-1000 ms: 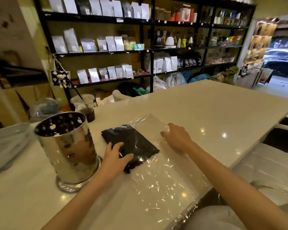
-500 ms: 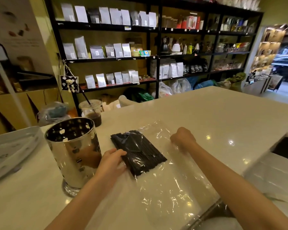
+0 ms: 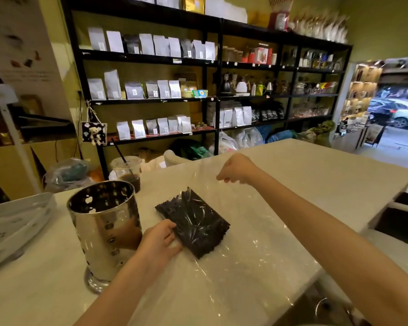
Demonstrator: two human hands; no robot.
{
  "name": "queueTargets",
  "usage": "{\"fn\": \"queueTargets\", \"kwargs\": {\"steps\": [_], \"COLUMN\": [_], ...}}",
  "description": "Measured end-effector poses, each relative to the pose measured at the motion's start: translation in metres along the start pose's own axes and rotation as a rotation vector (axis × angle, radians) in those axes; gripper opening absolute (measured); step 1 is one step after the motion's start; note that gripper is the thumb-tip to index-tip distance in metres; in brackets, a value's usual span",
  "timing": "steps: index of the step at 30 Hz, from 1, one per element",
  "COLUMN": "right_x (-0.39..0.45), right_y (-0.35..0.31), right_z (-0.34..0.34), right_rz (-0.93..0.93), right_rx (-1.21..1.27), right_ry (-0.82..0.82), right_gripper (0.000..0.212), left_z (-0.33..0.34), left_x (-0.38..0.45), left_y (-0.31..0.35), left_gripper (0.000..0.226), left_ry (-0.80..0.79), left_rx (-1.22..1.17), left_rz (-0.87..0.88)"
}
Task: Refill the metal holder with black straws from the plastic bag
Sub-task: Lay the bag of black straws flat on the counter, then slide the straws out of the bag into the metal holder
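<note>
A shiny metal holder [image 3: 104, 227] with cut-out holes stands upright on the white counter at the left, and looks empty inside. To its right a bundle of black straws [image 3: 193, 224] lies flat inside a long clear plastic bag [image 3: 250, 262]. My left hand [image 3: 159, 241] grips the near left edge of the bundle through the plastic. My right hand [image 3: 237, 169] is raised above the counter, its fingers pinched on the bag's far end, which it holds up off the surface.
A plastic cup of dark drink with a black straw [image 3: 127, 171] stands behind the holder. A white tray [image 3: 14, 222] sits at the far left. The counter's edge [image 3: 339, 262] runs along the right. Black shelves of bags [image 3: 151, 90] fill the back wall.
My right hand has risen off the counter and pulled the bag's far end up with it. My left hand has closed on the straw bundle's edge. The camera view has tilted up.
</note>
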State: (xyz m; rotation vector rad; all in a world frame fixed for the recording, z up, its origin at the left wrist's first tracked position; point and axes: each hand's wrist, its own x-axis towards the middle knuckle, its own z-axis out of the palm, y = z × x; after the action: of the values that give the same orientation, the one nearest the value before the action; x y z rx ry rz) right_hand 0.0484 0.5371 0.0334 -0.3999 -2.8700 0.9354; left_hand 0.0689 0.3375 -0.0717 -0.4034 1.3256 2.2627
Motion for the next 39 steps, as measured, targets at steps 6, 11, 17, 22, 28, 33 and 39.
{"fn": "queueTargets", "kwargs": {"steps": [6,11,17,22,28,33,39], "right_x": [-0.016,-0.027,-0.034,-0.038,-0.044,-0.031,-0.010], "right_y": [-0.060,-0.097,-0.126,-0.147,-0.179,-0.188,-0.193], "right_z": [-0.036,-0.060,-0.085,-0.105,-0.111,-0.101,-0.076], "right_rz": [-0.222,-0.343,-0.409,-0.451,-0.508,-0.618,-0.638], "right_rx": [-0.027,-0.001,0.088,0.326,0.654,0.766,0.702], "right_ry": [0.015,0.011,0.043,0.094,0.154,0.072,0.092], "right_gripper": [0.021,0.021,0.018,0.021,0.011,0.008,0.013], "left_z": [0.001,0.008,0.020,0.036,0.027,0.000,-0.026], "left_x": [-0.011,-0.021,-0.043,-0.065,-0.087,-0.093,-0.071], "left_y": [0.002,0.006,0.013,0.034,0.092,0.145,0.185], "left_gripper": [0.012,0.056,0.064,0.049,0.060,0.037,0.046], "left_ry": [-0.030,-0.167,-0.356,-0.446,-0.613,-0.423,-0.341], "left_rx": [-0.163,-0.211,-0.319,-0.409,-0.502,-0.227,-0.083], "left_rz": [-0.031,-0.071,-0.122,0.040,0.228,0.432,0.448]}}
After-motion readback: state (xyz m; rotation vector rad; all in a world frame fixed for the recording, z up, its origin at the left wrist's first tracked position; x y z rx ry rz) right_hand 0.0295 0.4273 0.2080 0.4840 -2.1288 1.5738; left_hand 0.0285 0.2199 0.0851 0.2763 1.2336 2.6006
